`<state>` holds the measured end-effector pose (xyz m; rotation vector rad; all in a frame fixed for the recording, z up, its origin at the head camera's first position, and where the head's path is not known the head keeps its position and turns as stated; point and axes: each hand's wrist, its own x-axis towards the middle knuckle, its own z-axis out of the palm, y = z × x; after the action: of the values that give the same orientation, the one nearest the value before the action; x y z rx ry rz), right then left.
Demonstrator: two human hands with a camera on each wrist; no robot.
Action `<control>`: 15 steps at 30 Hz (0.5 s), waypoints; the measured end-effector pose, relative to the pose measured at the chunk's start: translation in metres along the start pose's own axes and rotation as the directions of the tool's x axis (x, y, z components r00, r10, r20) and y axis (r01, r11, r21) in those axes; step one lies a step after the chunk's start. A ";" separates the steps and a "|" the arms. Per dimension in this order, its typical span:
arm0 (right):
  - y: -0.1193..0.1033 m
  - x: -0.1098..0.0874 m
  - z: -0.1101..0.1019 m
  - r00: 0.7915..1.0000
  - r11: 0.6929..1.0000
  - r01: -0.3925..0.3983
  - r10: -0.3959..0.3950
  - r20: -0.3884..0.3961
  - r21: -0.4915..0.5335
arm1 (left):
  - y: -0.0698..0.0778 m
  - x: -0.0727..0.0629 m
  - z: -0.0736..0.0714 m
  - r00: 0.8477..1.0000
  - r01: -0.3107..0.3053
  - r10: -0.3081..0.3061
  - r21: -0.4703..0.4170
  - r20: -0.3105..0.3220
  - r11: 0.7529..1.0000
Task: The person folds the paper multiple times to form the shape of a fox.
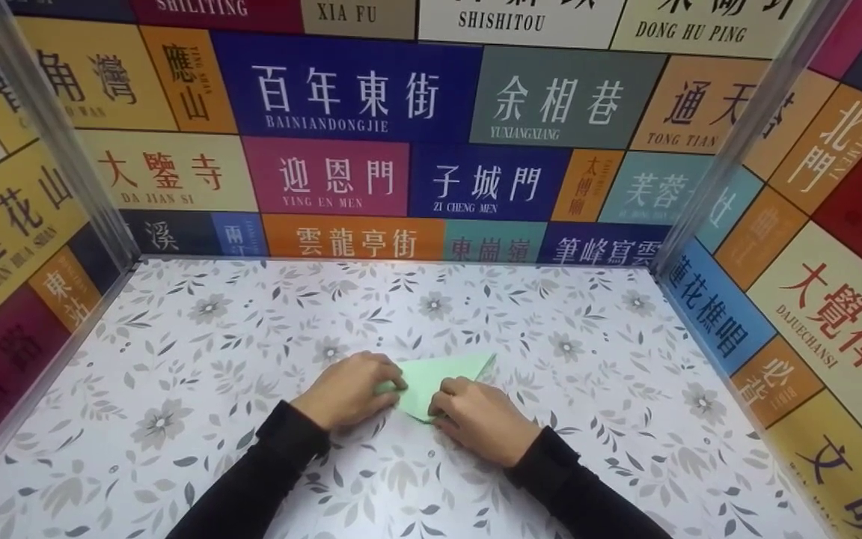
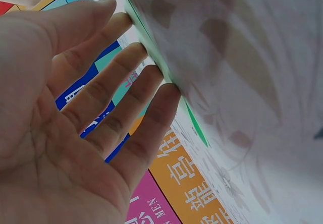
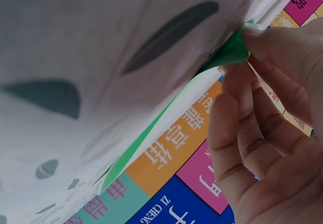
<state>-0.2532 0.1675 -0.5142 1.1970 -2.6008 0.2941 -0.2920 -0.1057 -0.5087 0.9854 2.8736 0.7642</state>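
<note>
A folded sheet of light green paper (image 1: pixel 431 374) lies on the floral surface between the two hands in the head view. My left hand (image 1: pixel 354 389) is at its left end; in the left wrist view the fingers (image 2: pixel 126 113) are spread and fairly straight, their tips touching the paper (image 2: pixel 198 125). On the near side, my right hand (image 1: pixel 485 419) pinches the paper's edge. The right wrist view shows that edge (image 3: pixel 229 52) curling up between thumb and fingers of the right hand (image 3: pixel 272 148). The paper's far right corner points away from the hands.
The white surface (image 1: pixel 214 359) carries a grey leaf and flower print. Colourful panels with Chinese lettering (image 1: pixel 349 90) stand at the back and both sides. Clear strips or posts (image 1: pixel 738 142) run along the corners. Black sleeves (image 1: pixel 281 449) cover both forearms.
</note>
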 end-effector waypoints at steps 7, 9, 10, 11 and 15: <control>0.000 0.002 -0.004 0.999 0.992 -0.033 0.033 0.002 0.124 | 0.001 -0.001 -0.001 1.000 0.008 -0.009 0.011 0.003 1.000; 0.001 0.003 -0.006 0.999 0.984 -0.032 0.033 -0.001 0.177 | 0.001 -0.001 -0.001 1.000 0.012 -0.013 0.007 0.007 1.000; 0.002 0.003 -0.008 1.000 0.979 -0.029 0.031 -0.005 0.202 | 0.001 -0.001 -0.001 1.000 0.015 -0.015 0.005 0.009 1.000; 0.003 0.004 -0.009 1.000 0.975 -0.023 0.026 -0.011 0.221 | 0.001 -0.001 -0.001 1.000 0.017 -0.017 0.002 0.009 1.000; 0.006 0.005 -0.013 1.000 0.961 0.009 -0.001 -0.028 0.276 | 0.002 -0.002 -0.002 1.000 0.023 -0.023 -0.006 0.009 1.000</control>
<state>-0.2590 0.1716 -0.5008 1.2740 -2.5944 0.6880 -0.2900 -0.1063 -0.5066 0.9513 2.8678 0.7653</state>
